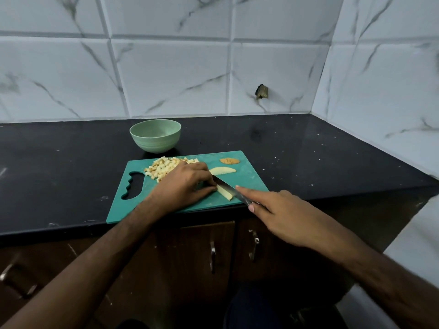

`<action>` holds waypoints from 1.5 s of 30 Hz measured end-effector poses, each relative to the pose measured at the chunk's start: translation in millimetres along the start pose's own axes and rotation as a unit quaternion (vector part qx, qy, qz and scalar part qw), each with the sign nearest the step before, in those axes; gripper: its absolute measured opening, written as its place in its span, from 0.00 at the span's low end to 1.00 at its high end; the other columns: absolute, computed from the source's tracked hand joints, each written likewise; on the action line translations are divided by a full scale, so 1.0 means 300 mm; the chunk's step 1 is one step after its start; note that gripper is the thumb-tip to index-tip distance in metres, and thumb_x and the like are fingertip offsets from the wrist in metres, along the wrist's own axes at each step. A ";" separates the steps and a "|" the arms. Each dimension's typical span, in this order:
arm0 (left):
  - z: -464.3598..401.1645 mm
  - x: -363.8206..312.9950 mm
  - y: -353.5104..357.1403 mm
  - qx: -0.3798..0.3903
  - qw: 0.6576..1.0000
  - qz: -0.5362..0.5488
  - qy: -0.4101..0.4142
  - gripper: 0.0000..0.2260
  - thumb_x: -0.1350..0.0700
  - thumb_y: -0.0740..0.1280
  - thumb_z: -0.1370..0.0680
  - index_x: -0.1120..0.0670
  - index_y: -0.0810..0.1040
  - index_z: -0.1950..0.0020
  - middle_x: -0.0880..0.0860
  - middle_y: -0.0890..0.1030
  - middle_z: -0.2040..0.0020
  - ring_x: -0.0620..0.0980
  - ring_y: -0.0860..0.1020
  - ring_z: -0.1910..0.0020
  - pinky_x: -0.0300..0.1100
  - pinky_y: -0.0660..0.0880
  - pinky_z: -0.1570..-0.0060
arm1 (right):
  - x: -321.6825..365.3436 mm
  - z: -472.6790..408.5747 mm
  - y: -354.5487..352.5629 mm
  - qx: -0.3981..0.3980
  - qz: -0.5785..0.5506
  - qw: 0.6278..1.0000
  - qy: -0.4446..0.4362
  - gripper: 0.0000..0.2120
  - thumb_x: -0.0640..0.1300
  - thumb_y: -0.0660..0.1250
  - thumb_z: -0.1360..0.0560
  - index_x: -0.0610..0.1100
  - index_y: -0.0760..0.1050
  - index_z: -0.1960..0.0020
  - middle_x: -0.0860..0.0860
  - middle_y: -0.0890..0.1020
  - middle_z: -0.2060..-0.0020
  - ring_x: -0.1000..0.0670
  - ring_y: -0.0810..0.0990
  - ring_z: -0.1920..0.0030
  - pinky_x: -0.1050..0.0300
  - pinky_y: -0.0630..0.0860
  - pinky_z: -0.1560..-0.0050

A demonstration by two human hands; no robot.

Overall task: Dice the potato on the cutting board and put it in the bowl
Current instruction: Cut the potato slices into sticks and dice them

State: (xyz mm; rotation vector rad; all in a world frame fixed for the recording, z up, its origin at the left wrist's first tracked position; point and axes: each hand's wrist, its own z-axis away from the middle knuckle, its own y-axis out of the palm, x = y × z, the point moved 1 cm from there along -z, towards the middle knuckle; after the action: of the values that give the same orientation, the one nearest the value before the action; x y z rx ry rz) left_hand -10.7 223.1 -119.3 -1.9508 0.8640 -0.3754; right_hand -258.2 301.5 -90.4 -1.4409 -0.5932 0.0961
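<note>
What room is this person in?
Most likely a home kitchen. There's a black countertop against a tiled wall, cabinet doors with handles underneath, and a green cutting board where the right hand holds a knife to cut potato beside a bowl.

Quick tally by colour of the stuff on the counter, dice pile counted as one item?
Green: 2, the bowl and the cutting board
Pale yellow: 3, the pile of diced potato, the potato strip under the knife, the potato slice
Brown: 1, the peel-side piece
Silver: 1, the knife
Total: 7
</note>
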 end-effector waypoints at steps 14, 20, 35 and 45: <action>0.014 -0.005 -0.002 -0.051 0.998 -0.032 -0.015 0.09 0.46 0.72 0.24 0.49 0.80 0.49 0.44 0.82 0.52 0.45 0.79 0.51 0.44 0.66 0.52 | 0.024 0.011 0.013 -0.009 0.082 0.997 -0.004 0.25 0.55 0.49 0.13 0.69 0.45 0.20 0.58 0.74 0.59 0.55 0.76 0.67 0.66 0.66 0.70; 0.015 0.001 0.000 -0.055 0.998 -0.031 -0.024 0.16 0.48 0.74 0.24 0.49 0.79 0.39 0.45 0.80 0.43 0.45 0.77 0.41 0.43 0.65 0.50 | 0.018 0.008 0.012 0.003 0.067 0.998 0.000 0.25 0.54 0.49 0.13 0.69 0.46 0.20 0.56 0.76 0.60 0.55 0.75 0.69 0.66 0.66 0.69; 0.012 0.020 0.013 -0.040 0.999 -0.016 -0.021 0.09 0.49 0.73 0.24 0.51 0.82 0.47 0.46 0.80 0.49 0.47 0.79 0.47 0.49 0.72 0.48 | 0.013 -0.018 0.055 -0.032 0.118 0.992 -0.013 0.26 0.54 0.48 0.13 0.68 0.41 0.20 0.54 0.77 0.59 0.53 0.75 0.65 0.58 0.73 0.64; 0.023 -0.010 -0.004 -0.037 0.998 -0.045 0.023 0.12 0.48 0.70 0.22 0.51 0.81 0.41 0.49 0.80 0.42 0.48 0.77 0.41 0.46 0.71 0.45 | -0.009 -0.044 -0.028 -0.020 0.012 1.000 0.004 0.24 0.56 0.50 0.14 0.70 0.49 0.21 0.56 0.77 0.53 0.55 0.75 0.66 0.60 0.73 0.65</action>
State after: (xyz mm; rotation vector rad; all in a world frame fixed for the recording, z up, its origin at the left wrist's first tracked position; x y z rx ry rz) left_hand -8.2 230.0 -121.7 -2.0602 0.8324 -0.4486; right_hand -257.0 287.2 -83.4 -1.4878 -0.5728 0.0976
